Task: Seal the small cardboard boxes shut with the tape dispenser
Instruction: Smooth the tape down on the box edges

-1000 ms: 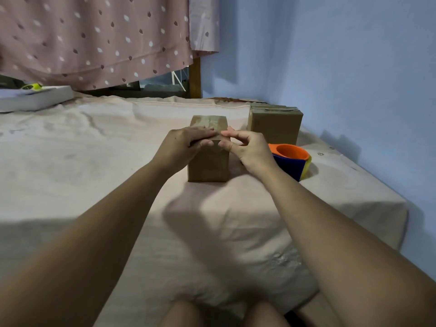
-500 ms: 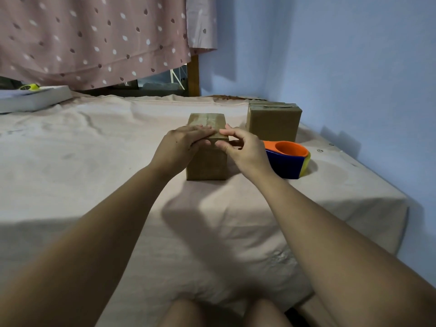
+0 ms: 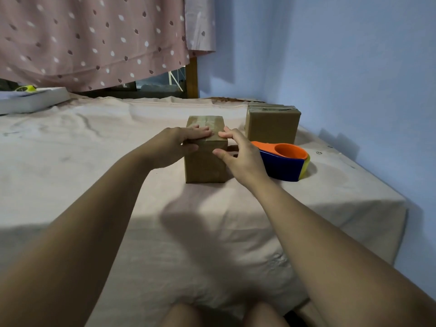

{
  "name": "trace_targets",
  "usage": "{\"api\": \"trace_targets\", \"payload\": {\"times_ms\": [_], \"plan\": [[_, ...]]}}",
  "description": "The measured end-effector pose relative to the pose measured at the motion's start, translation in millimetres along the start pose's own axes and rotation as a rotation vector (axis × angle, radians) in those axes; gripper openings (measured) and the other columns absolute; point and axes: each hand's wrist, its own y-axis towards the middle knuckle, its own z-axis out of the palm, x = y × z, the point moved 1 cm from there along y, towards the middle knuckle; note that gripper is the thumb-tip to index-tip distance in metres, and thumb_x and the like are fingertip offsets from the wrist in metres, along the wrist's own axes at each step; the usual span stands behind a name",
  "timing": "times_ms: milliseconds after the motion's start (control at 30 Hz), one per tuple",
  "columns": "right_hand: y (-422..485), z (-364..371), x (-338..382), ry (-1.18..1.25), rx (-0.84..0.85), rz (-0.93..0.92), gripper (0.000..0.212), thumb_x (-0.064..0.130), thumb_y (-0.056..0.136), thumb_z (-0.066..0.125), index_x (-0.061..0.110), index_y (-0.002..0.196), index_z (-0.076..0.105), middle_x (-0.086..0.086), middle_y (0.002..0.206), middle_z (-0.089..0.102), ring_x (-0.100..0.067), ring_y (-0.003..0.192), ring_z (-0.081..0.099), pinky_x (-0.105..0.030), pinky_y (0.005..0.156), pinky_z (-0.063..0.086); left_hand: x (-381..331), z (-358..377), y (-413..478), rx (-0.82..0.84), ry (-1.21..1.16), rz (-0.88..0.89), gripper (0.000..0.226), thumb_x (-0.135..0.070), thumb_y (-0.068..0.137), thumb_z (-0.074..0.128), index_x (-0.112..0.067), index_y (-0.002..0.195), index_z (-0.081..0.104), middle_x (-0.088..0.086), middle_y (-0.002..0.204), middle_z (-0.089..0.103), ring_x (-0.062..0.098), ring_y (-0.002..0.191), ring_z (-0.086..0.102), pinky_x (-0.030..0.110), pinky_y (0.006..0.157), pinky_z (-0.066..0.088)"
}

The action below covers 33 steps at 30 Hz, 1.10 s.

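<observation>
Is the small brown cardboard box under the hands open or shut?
Shut: the small brown cardboard box has flat flaps with a glossy tape strip across its top.

Blue wall (image 3: 330, 55), spotted pink curtain (image 3: 89, 36), cloth-covered table (image 3: 94, 161).

The small brown cardboard box (image 3: 204, 159) stands on the pale cloth-covered table (image 3: 94, 173), right in front of me. My left hand (image 3: 175, 147) lies on its top at the left side. My right hand (image 3: 240, 154) touches its right edge. Just right of that box, on the table, lies the blue and orange plastic tape dispenser (image 3: 285, 162). Behind the dispenser, farther back than the box, stands another brown cardboard box (image 3: 272, 125). Far to the left and back lies a flat white book (image 3: 33, 100).
</observation>
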Motion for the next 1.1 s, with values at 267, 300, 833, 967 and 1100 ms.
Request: {"api": "trace_targets", "payload": {"times_ms": [267, 300, 833, 967, 1100], "plan": [[0, 5, -5, 0.054, -0.035, -0.024, 0.033, 0.033, 0.089, 0.064, 0.025, 0.12, 0.056, 0.006, 0.146, 0.044, -0.015, 0.132, 0.042, -0.042, 0.1, 0.046, -6, -3, -2, -0.007, 0.081, 0.017, 0.051, -0.003, 0.096, 0.05, -0.027, 0.141, 0.043, -0.01, 0.146, 0.039, 0.01, 0.14, 0.026, 0.02, 0.104, 0.022], [0, 6, -5, 0.055, -0.047, -0.034, 0.033, 0.035, 0.09, 0.062, 0.023, 0.12, 0.056, 0.006, 0.144, 0.045, -0.014, 0.131, 0.043, -0.041, 0.099, 0.047, -6, -3, -2, 0.0, 0.082, 0.019, 0.052, -0.006, 0.095, 0.054, -0.027, 0.141, 0.043, -0.012, 0.145, 0.038, 0.006, 0.138, 0.026, 0.019, 0.104, 0.023], [1, 9, -2, 0.073, -0.106, -0.053, 0.025, 0.036, 0.095, 0.054, 0.02, 0.113, 0.06, 0.002, 0.141, 0.05, 0.001, 0.113, 0.05, -0.006, 0.084, 0.041, -5, 31, -4, -0.437, -0.026, 0.029, 0.034, -0.012, 0.088, 0.065, -0.016, 0.122, 0.065, 0.001, 0.127, 0.062, 0.016, 0.126, 0.051, 0.014, 0.1, 0.031], [4, 10, -2, 0.065, -0.121, -0.042, 0.027, 0.029, 0.096, 0.054, 0.014, 0.117, 0.06, 0.0, 0.138, 0.052, -0.011, 0.124, 0.049, 0.005, 0.075, 0.034, -8, 30, -3, -0.429, -0.018, -0.018, 0.034, -0.011, 0.089, 0.064, -0.017, 0.122, 0.065, -0.001, 0.128, 0.062, 0.014, 0.126, 0.05, 0.012, 0.1, 0.029], [3, 10, 2, 0.063, -0.107, -0.024, 0.037, 0.031, 0.097, 0.052, 0.011, 0.127, 0.056, 0.005, 0.135, 0.054, -0.011, 0.124, 0.049, -0.005, 0.083, 0.036, -10, 21, -5, -0.294, -0.139, -0.077, 0.037, -0.018, 0.09, 0.063, -0.018, 0.127, 0.061, -0.004, 0.133, 0.057, 0.002, 0.131, 0.039, 0.014, 0.104, 0.027]]}}
